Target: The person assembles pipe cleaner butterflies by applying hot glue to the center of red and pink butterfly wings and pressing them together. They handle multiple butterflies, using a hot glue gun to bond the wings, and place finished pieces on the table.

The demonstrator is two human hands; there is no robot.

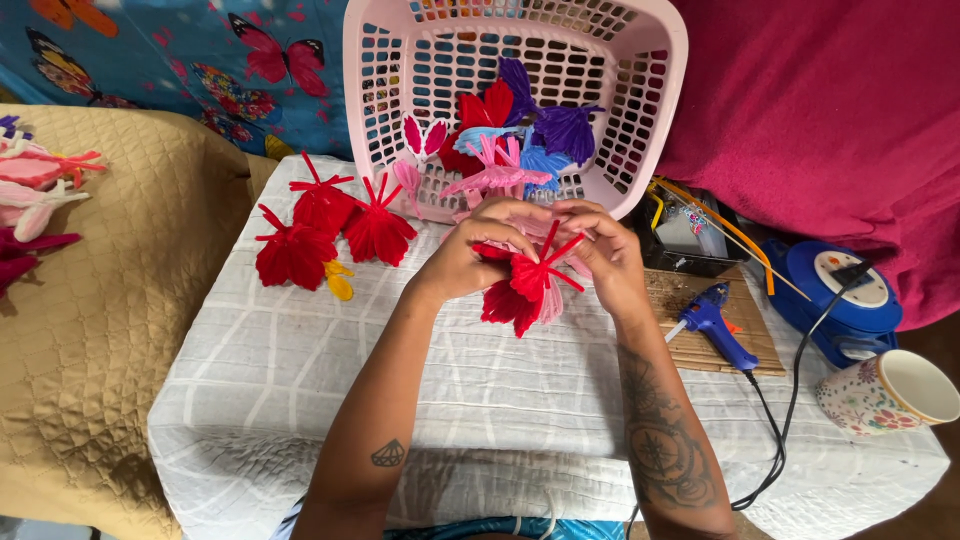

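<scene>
Both my hands meet over the middle of the white checked cloth (300, 350). My left hand (470, 255) and my right hand (605, 255) are closed together on a red pipe-cleaner butterfly (525, 285) with a pink one partly hidden behind it. Three finished red butterflies (320, 225) lie on the cloth to the left, with a small yellow piece (339, 279) beside them. A tilted pink basket (520, 90) just beyond my hands holds several red, pink, purple and blue butterflies.
A blue glue gun (718, 325) rests on a woven mat to the right, its black cord trailing off the edge. A blue extension reel (840, 295), a dark tray of supplies (690, 240) and a floral mug (885, 392) stand further right. Pink and white butterflies (35, 185) lie on the tan quilt.
</scene>
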